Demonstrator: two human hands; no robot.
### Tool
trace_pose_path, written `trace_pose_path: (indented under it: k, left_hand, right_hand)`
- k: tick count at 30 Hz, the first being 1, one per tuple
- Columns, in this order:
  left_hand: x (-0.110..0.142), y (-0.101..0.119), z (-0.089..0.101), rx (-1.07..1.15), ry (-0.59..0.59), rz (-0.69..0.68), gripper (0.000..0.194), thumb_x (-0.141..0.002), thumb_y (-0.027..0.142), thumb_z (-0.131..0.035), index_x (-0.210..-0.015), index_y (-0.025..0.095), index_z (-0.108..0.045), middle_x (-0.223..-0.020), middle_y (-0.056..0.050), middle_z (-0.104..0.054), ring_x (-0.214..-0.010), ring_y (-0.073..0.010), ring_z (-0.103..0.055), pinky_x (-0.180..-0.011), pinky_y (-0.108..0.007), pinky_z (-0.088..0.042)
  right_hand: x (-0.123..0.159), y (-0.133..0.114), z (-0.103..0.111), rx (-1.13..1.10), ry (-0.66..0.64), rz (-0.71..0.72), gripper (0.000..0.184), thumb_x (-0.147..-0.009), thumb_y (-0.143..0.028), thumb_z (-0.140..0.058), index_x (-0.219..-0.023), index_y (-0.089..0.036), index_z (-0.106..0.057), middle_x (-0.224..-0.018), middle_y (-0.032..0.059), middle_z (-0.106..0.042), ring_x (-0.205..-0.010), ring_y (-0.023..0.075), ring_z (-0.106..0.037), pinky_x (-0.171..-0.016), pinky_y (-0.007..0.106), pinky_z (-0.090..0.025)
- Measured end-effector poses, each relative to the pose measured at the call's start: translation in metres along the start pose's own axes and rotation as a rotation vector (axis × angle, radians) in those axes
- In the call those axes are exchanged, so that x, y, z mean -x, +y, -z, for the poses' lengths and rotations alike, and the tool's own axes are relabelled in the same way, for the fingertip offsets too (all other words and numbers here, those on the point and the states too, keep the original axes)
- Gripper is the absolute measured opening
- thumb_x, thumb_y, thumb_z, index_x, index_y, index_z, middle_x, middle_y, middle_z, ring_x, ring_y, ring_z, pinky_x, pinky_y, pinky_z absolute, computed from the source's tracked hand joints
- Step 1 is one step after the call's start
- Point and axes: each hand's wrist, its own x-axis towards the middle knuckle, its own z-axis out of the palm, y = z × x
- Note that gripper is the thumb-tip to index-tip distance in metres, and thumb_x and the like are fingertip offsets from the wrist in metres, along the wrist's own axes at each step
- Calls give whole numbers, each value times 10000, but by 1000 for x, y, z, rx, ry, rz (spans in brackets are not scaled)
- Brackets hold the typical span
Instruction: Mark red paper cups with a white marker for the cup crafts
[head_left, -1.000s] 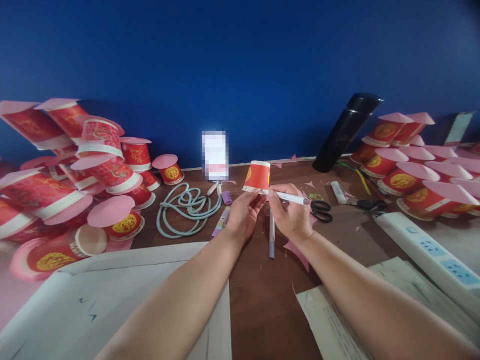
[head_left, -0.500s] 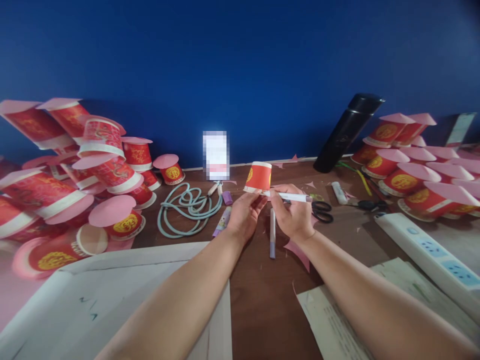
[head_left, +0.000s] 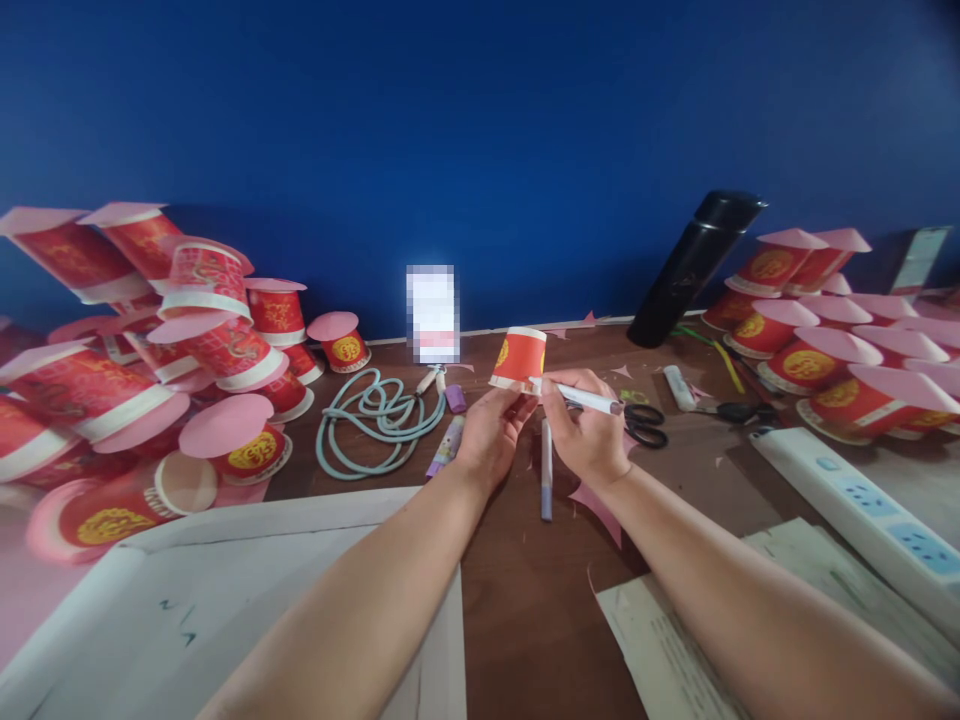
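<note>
A red paper cup (head_left: 526, 353) with a gold pattern is upside down above the middle of the brown table. My left hand (head_left: 491, 432) grips its white rim from below, fingers closed on the lower edge. In my right hand (head_left: 589, 425) is a white marker (head_left: 589, 398), its tip end against the cup near the rim. Beneath my hands lies a second white marker (head_left: 546, 470) with a greyish-purple end. A black-handled pair of scissors (head_left: 646, 425) rests just right of my right hand, partly hidden by it.
Red cups with pink paper tops (head_left: 217, 285) are heaped at the left; more cups (head_left: 806, 362) stand at the right. A coiled pale-blue cord (head_left: 360, 440), a lit phone (head_left: 433, 315), a black flask (head_left: 694, 270), a power strip (head_left: 862, 500) and a white sheet (head_left: 300, 590) surround the work.
The marker has tilted, its back end now lower, and the cup has tipped slightly. Both hands keep their holds. The whole view has shifted slightly.
</note>
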Motion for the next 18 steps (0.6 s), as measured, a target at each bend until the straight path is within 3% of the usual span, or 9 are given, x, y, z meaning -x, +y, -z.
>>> trace_pose_path:
  k: [6,18]
  left_hand:
    - [-1,0,0,-9,24,4,51,-697,104,-664,-747,109,-665,-744,-22,-663,-708,-86,-615,-803,-235,-482]
    - [-1,-1,1,4,-10,-2,74,-704,134,-678,-771,104,-672,-798,-44,-681,-767,-109,-635,-828,-251,-489]
  right_hand:
    - [1,1,-1,-38,-62,28,93,-842,-270,-551,-835,-209,-620,-800,22,-683,-782,178,-628,-782,342,-464]
    - [0,0,0,8,2,2,95,-846,-272,-549,-854,-204,-614,-807,28,-674,-774,176,-629,-765,329,-464]
